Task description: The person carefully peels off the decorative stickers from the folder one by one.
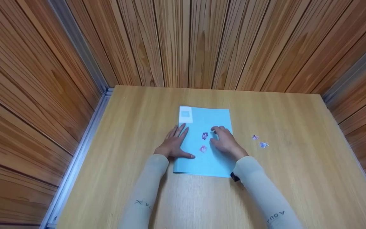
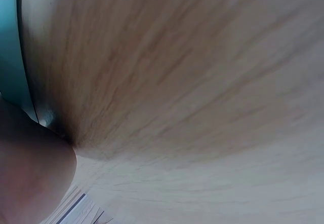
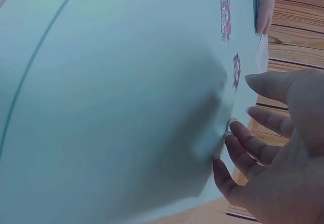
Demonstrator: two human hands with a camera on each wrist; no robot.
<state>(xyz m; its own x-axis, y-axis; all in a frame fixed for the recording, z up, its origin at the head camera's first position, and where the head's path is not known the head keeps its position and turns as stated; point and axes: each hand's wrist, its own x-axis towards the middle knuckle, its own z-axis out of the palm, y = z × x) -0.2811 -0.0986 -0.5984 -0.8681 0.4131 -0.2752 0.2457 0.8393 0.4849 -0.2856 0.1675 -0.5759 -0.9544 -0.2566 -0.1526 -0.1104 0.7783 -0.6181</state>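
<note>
A light blue booklet (image 1: 208,165) with a white patch in its top left corner lies on the table. My left hand (image 1: 174,144) rests on its left edge, fingers spread and thumb across the cover. Over the right half is my right hand (image 1: 225,140), its fingers loosely bent. In the right wrist view the thumb stands apart from the other fingers (image 3: 250,148), and I see nothing held; some fingertips are at the cover. Left of this hand, the cover bears a dark purple sticker (image 1: 205,136) and, below it, a pink sticker (image 1: 203,149).
Two small cut-out stickers, one purple-pink (image 1: 255,137) and one blue-violet (image 1: 264,145), lie on the wooden table (image 1: 297,178) right of the booklet. Wood-plank walls (image 1: 176,44) stand behind and at both sides, with a metal rail (image 1: 84,140) along the left.
</note>
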